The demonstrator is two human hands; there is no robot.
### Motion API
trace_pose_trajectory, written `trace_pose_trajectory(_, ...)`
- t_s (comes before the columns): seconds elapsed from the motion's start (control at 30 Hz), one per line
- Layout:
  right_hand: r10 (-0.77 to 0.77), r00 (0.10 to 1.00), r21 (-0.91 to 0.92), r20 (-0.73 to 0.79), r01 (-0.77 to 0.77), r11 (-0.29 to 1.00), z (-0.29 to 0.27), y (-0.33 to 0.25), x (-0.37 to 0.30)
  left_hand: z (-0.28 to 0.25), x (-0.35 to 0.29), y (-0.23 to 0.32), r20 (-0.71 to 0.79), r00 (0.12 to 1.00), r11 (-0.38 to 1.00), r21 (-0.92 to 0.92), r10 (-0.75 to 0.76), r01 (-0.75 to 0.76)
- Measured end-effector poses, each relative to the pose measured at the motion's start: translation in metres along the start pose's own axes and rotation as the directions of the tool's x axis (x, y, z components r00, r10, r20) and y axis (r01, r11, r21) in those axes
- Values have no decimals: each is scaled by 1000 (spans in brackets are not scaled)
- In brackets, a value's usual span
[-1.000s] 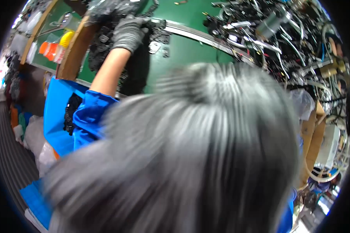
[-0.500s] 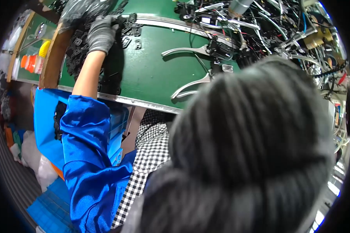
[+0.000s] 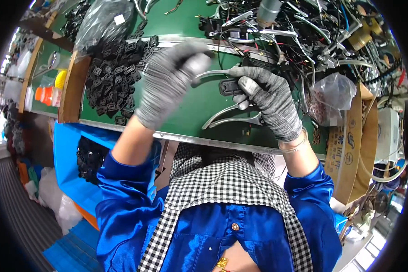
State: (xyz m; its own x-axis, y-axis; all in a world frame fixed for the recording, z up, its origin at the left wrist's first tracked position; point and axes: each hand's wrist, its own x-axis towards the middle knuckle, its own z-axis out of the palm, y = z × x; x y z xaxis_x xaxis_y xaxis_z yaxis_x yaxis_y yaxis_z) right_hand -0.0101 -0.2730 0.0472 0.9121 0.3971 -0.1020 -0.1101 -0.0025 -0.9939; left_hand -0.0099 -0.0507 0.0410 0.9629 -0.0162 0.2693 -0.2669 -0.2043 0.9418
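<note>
My left hand (image 3: 170, 84), in a grey knit glove, is over the bench left of my right hand. It is blurred, with its fingers curled together; a dark bit shows at the fingertips, too unclear to name. My gloved right hand (image 3: 273, 102) pinches a small black plastic piece (image 3: 230, 87) with rounded ends between thumb and fingers. A silver brake lever (image 3: 211, 73) reaches out from beside the right fingertips; whether they touch it I cannot tell. Below them, a second silver brake lever (image 3: 233, 119) lies on the green bench top (image 3: 186, 119).
Many small black plastic parts (image 3: 113, 79) lie heaped at left, by a clear plastic bag (image 3: 105, 22) and a wooden divider (image 3: 70, 90). Wired levers (image 3: 299, 34) are piled at far right. A cardboard box (image 3: 347, 152) stands right; a blue bin (image 3: 68, 156) sits below the left edge.
My left hand has moved from the heap of black parts rightward to the middle. The dark head that blocked the view is gone, so my right hand with the black piece now shows.
</note>
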Motion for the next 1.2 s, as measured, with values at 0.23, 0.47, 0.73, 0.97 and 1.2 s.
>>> trace_pose_trajectory(0.23,55,984,-5,-169,-56,998,-26,3,-18,67,-7,9,63,998,999,22,-28,27)
trace_pose_trajectory(0.47,86,969,230,-233,-31,973,-44,19,-29,101,-11,0,218,861,723,470,460,-506)
trace_pose_trajectory(0.73,-79,948,151,-307,130,980,-46,39,-33,108,-20,-7,86,982,985,-5,171,-171)
trace_pose_trajectory(0.97,-367,903,-426,-223,248,870,-52,33,-39,106,-20,0,253,938,888,-336,-236,314)
trace_pose_trajectory(1.2,-592,794,-540,-139,440,718,-57,36,-40,111,-16,-8,315,902,737,-526,-296,425)
